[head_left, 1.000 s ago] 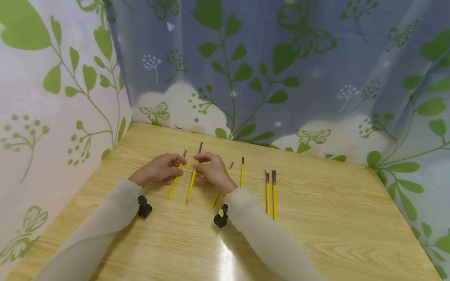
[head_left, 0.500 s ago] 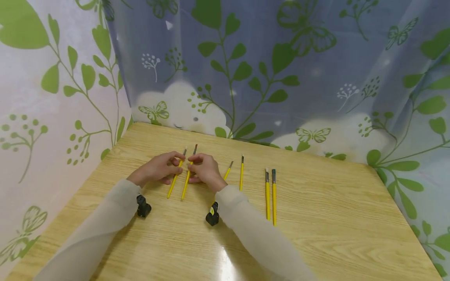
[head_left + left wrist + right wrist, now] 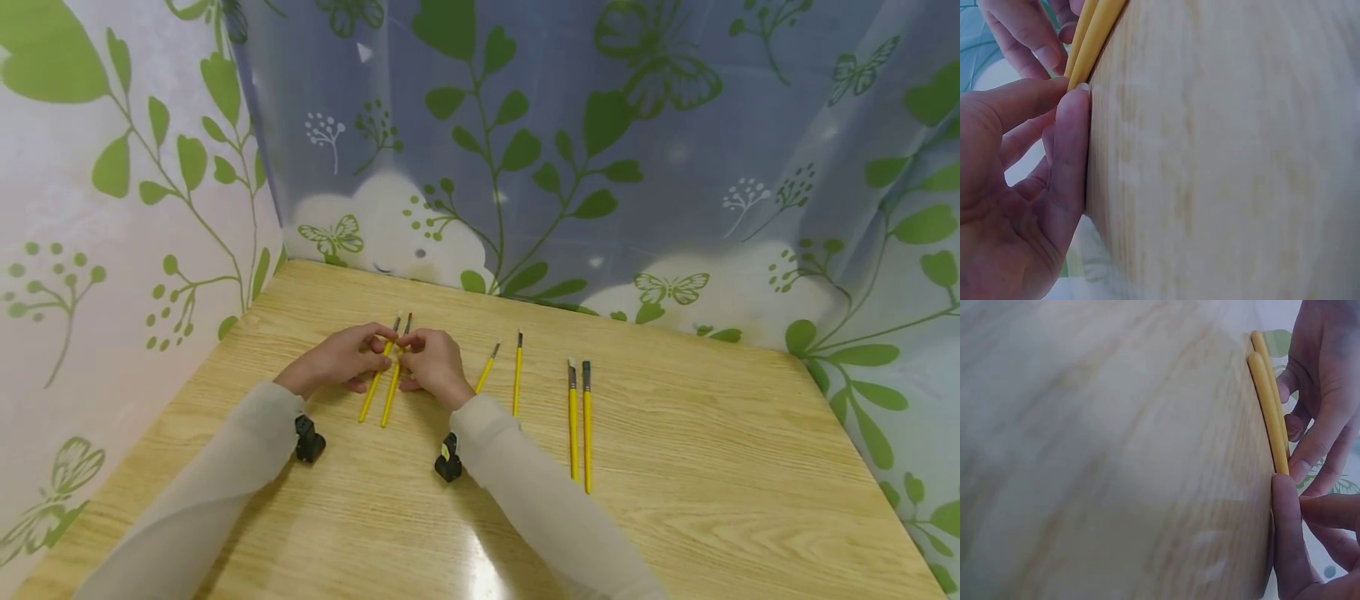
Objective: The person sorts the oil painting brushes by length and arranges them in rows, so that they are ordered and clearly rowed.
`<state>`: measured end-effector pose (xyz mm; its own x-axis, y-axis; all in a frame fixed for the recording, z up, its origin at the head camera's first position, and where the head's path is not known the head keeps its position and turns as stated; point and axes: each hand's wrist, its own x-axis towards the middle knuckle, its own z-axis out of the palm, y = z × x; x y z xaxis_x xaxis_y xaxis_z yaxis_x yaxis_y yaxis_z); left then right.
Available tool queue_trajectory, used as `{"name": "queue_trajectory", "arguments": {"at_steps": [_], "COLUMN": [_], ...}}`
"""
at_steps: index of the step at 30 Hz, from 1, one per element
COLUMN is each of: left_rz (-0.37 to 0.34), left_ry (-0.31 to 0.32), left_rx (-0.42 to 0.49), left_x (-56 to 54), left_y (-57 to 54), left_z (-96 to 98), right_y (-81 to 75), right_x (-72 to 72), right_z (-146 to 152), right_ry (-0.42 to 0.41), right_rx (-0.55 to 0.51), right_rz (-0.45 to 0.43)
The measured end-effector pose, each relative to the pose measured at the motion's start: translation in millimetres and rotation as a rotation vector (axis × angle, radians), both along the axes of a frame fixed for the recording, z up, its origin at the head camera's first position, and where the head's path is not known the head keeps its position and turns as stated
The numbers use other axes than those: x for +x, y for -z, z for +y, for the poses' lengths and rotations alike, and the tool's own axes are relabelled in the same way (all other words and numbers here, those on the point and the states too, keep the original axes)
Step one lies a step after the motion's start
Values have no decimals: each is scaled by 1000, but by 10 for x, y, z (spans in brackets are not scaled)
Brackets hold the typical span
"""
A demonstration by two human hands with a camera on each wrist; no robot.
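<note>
In the head view my left hand point(image 3: 341, 358) pinches a yellow-handled paintbrush point(image 3: 368, 403) lying on the wooden table. Just to its right, my right hand point(image 3: 435, 363) holds a second yellow paintbrush point(image 3: 389, 400) between thumb and fingers. The two brushes lie nearly parallel, bristles pointing away, with a narrow gap at the handle ends. From the left wrist, the left thumb and forefinger meet at the yellow handles point(image 3: 1099, 37). The right wrist view has both rounded handle ends point(image 3: 1260, 369) close together against the table; the hands hide the brushes' middles.
Right of my right hand lie a thin paintbrush point(image 3: 487, 369), slanted and partly behind the sleeve, and a straighter one point(image 3: 517, 375). Two wider paintbrushes point(image 3: 581, 425) lie side by side farther right. A patterned curtain point(image 3: 555, 167) borders the table point(image 3: 735, 467) at the back.
My right hand has slid left with its paintbrush, bringing it close beside the left one. More of the brushes on the right now shows. My left hand has stayed nearly still.
</note>
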<state>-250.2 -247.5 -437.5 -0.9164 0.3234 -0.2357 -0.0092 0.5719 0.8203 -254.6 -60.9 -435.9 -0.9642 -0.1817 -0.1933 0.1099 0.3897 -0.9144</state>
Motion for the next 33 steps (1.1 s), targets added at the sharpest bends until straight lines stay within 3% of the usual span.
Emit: {"name": "queue_trajectory", "arguments": {"at_steps": [14,24,33], "left_rz": [3,12,2], "left_ry": [10,29,31], "left_rx": [-33,-6,14], "left_x": [-12,-5,5], "left_y": [17,-15,-8], "left_z": [10,21,-3], "right_y": [-54,-265,-397], "right_x": [48,2,63], "right_z": [173,720,1244], "right_ry": [-14,-66,-89], "right_rx": [4,17,50], "right_rz": [16,98,95]}}
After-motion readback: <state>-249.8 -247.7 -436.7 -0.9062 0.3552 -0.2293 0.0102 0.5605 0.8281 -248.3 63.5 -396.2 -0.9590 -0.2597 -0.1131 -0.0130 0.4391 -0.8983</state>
